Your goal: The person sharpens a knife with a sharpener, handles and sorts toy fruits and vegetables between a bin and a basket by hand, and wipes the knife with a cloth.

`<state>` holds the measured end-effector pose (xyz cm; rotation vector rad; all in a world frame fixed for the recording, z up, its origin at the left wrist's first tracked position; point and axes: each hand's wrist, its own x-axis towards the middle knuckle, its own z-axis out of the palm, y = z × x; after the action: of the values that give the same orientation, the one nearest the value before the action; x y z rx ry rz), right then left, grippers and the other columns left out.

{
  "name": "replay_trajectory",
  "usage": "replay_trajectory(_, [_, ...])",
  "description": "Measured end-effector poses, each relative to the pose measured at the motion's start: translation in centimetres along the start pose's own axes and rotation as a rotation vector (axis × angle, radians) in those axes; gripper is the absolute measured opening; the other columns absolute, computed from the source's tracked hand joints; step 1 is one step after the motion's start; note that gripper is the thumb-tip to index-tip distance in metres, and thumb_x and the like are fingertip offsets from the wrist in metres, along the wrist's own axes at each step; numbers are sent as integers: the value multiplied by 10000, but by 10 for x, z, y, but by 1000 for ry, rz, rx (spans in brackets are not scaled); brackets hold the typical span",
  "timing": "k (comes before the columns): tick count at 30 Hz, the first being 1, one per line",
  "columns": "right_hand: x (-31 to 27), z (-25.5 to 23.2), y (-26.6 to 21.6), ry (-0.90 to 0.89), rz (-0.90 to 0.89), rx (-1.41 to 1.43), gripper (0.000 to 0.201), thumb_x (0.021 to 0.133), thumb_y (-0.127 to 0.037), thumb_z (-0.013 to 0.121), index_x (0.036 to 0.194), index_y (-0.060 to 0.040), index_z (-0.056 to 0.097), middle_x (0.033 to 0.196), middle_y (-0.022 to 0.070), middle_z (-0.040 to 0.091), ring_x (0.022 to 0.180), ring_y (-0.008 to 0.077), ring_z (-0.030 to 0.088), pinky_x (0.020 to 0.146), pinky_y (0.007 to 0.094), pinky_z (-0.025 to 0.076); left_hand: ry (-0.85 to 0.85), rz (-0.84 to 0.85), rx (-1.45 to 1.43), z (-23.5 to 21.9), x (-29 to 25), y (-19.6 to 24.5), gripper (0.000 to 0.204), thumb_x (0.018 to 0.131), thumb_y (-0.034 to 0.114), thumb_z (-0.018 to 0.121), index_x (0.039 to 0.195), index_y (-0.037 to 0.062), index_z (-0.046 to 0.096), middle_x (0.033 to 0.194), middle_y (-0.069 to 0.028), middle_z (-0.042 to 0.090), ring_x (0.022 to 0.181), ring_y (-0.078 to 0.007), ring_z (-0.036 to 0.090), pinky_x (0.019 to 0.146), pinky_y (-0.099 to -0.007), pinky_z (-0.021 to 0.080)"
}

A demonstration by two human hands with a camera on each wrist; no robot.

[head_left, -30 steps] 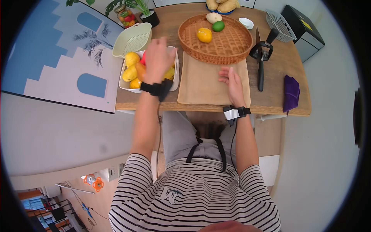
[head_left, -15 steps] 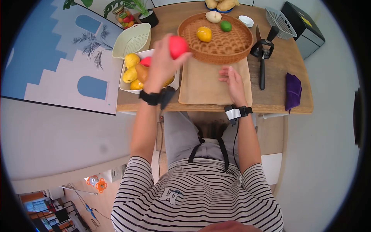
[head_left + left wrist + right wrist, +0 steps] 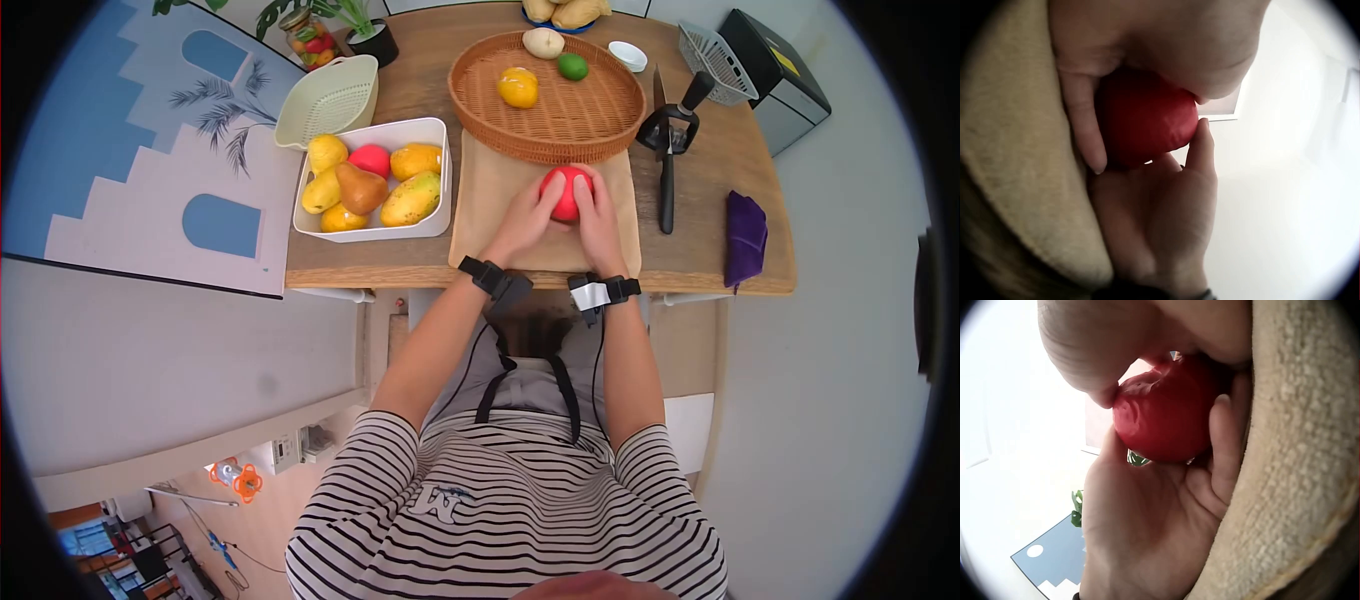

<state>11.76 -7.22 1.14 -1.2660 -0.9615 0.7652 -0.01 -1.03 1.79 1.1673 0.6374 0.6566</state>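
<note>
A round, glossy red apple (image 3: 567, 195) sits between both hands over the front part of the beige cloth mat (image 3: 492, 205). My left hand (image 3: 524, 222) grips it from the left, and my right hand (image 3: 599, 220) holds it from the right. Both thumbs lie along its near upper side. In the left wrist view the apple (image 3: 1144, 119) is wrapped by fingers close above the mat. A puckered dimple shows on the apple (image 3: 1169, 415) in the right wrist view. Its underside is hidden by palms and fingers.
Left stands a white bin (image 3: 447, 205) of yellow fruits, a brown pear (image 3: 361, 188) and another red fruit (image 3: 370, 160). A wicker tray (image 3: 490, 125) behind the mat holds an orange-yellow fruit, a lime and a pale one. Right lie a knife (image 3: 667, 195), peeler-like tool (image 3: 690, 105) and purple cloth (image 3: 745, 240).
My left hand has lifted the red apple out of the white bin and carried it right, over the mat. My right hand has closed onto it from the other side.
</note>
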Motion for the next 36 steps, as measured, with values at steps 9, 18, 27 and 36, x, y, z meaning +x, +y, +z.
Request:
replay_trajectory(9, [-4, 3, -8, -40, -96, -38, 387, 1036, -304, 452, 1274, -11, 535, 1153, 111, 616, 1056, 182, 574, 933, 294, 452, -9, -58, -52, -6, -7, 6, 534, 1022, 444, 427, 1267, -23, 513, 1122, -130, 632, 1007, -213, 631, 830, -324, 521])
replay_trajectory(18, [-2, 2, -9, -29, 6, 81, 365, 1028, -250, 473, 1300, -14, 531, 1199, 118, 603, 1121, 189, 555, 983, 298, 428, 84, 171, 162, -1, -4, -4, 538, 1002, 436, 461, 1250, -41, 477, 1109, -208, 602, 947, -285, 667, 619, -344, 623])
replay_trajectory(27, [-2, -1, -5, -96, -42, 35, 366, 1029, -256, 468, 1298, -20, 543, 1229, 117, 600, 1161, 193, 544, 1017, 305, 404, 61, 221, 322, -12, -1, -14, 475, 1021, 413, 453, 1244, 0, 526, 1131, -148, 631, 1045, -215, 608, 908, -324, 455])
replay_trajectory(36, [-5, 4, -10, -107, -146, -67, 348, 1033, -244, 456, 1283, -21, 548, 1196, 122, 611, 1124, 184, 561, 995, 297, 417, 43, 4, -145, -18, 7, -18, 449, 1001, 370, 525, 1268, 9, 509, 1199, -99, 565, 1064, -144, 560, 875, -308, 499])
